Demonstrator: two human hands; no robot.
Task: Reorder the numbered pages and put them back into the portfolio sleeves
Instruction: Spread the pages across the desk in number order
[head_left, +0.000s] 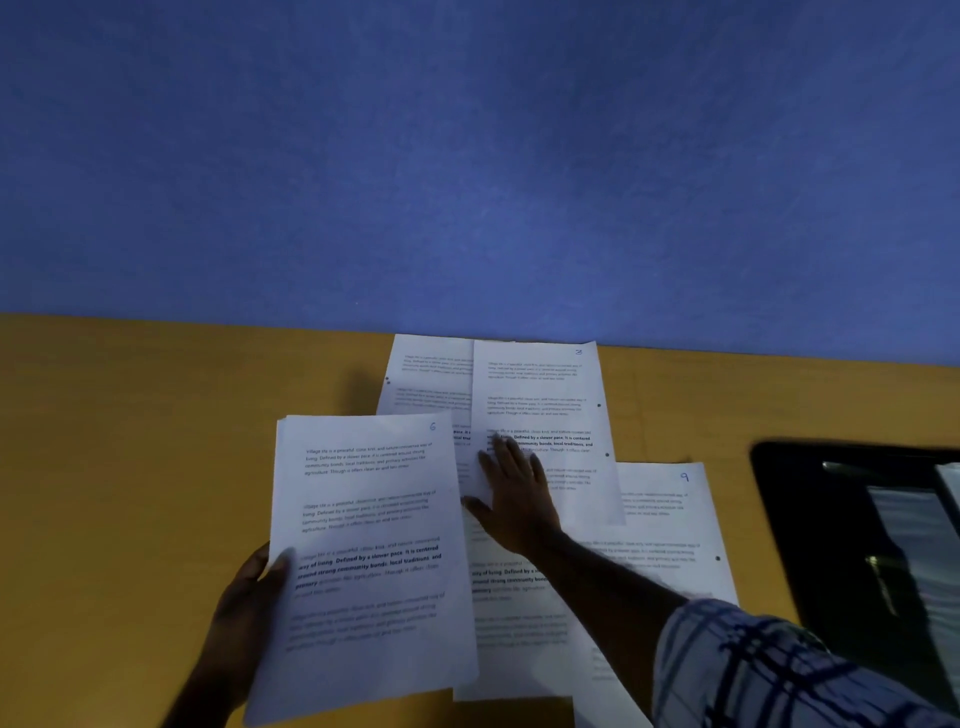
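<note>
Left hand (254, 587) is pinching the page-6 stack (369, 545); right hand (511, 493), fingers spread, is pressing loose pages (540, 395); a slip risks scrambling them.

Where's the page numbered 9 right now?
Head view: page 9 lies right of centre on the table, under the right forearm, left of the black portfolio.

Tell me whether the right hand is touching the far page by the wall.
Touching. The head view shows the right hand lying flat, fingers straight, on the far page.
</note>
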